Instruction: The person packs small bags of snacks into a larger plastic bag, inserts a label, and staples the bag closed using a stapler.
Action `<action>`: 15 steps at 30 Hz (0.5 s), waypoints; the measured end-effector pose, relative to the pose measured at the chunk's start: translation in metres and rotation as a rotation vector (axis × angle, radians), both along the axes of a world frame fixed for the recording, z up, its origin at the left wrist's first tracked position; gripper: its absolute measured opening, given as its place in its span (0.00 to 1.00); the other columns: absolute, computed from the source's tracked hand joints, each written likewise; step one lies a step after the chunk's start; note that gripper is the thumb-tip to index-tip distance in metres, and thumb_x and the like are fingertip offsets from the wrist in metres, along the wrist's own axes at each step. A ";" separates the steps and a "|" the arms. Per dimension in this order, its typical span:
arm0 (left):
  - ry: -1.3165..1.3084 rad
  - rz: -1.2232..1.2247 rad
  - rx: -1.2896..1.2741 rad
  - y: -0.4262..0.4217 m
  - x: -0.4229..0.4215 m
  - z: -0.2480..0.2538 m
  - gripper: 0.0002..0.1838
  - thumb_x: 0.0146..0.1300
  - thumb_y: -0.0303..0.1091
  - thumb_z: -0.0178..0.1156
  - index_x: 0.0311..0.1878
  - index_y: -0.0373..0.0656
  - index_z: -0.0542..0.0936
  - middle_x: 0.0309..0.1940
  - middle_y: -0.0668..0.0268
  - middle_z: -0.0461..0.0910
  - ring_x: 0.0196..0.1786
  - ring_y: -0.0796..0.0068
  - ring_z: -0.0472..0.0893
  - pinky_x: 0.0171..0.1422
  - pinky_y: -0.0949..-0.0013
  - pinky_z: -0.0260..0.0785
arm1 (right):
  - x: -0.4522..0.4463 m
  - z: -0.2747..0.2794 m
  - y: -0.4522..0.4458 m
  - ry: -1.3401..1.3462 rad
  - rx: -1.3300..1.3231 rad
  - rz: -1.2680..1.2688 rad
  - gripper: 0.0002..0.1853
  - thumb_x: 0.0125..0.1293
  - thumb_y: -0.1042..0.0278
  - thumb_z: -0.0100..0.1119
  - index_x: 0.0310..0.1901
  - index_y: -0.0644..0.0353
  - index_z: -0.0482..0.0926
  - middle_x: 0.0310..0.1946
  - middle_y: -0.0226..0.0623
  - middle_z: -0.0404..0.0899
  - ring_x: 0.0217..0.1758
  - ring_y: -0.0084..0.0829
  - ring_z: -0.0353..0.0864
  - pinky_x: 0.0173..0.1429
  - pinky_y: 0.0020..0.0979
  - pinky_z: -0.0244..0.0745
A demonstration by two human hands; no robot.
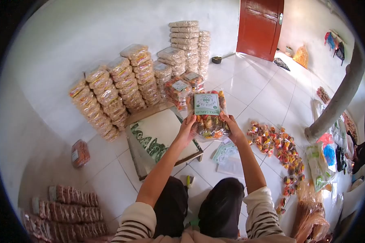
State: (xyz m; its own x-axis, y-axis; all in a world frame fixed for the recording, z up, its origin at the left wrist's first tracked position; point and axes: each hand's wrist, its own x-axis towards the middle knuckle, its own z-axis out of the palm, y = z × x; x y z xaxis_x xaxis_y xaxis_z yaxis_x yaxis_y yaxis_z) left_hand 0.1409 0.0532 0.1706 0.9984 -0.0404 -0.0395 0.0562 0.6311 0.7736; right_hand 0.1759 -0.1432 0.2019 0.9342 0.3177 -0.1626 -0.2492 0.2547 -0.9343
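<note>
Between my two hands is a clear plastic bag of snacks, packed with small colourful packets and topped by a green and white label. My left hand grips its left side and my right hand its right side. The bag is held up above the floor, to the right of a low table with a white and green top. Two similar filled bags sit stacked behind that table. Below the held bag, green and white printed labels and clear plastic sheets lie on the tiles.
Tall stacks of packaged snacks line the wall. Small colourful packets are scattered at the right, near plastic bags and a grey post. Brown packs lie at lower left. A stapler rests between my knees.
</note>
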 end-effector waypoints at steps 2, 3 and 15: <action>0.008 0.016 -0.039 0.005 0.032 -0.013 0.26 0.55 0.44 0.61 0.54 0.48 0.64 0.45 0.74 0.70 0.43 0.82 0.70 0.48 0.74 0.66 | 0.033 -0.019 0.009 -0.035 -0.018 -0.042 0.42 0.50 0.44 0.62 0.56 0.66 0.55 0.47 0.44 0.66 0.49 0.32 0.69 0.52 0.33 0.67; -0.010 0.009 -0.056 0.009 0.052 -0.027 0.27 0.55 0.44 0.61 0.55 0.49 0.63 0.45 0.74 0.69 0.42 0.82 0.70 0.47 0.74 0.66 | 0.054 -0.031 0.014 -0.078 -0.032 -0.077 0.41 0.51 0.44 0.62 0.55 0.66 0.55 0.46 0.43 0.67 0.49 0.31 0.69 0.52 0.32 0.67; 0.171 0.173 -0.091 0.041 0.168 -0.069 0.38 0.56 0.46 0.60 0.65 0.53 0.50 0.61 0.71 0.57 0.62 0.73 0.60 0.56 0.59 0.59 | 0.185 -0.047 0.056 0.008 -0.336 -0.014 0.36 0.58 0.46 0.55 0.60 0.63 0.57 0.51 0.43 0.68 0.53 0.29 0.68 0.55 0.29 0.64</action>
State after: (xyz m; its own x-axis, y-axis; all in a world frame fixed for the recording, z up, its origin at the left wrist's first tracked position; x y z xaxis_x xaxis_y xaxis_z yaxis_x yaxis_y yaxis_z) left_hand 0.3093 0.0942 0.1020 0.9700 0.1193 -0.2120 0.0660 0.7095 0.7016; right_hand 0.3614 -0.0869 0.1553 0.9362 0.2326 -0.2636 -0.2558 -0.0637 -0.9646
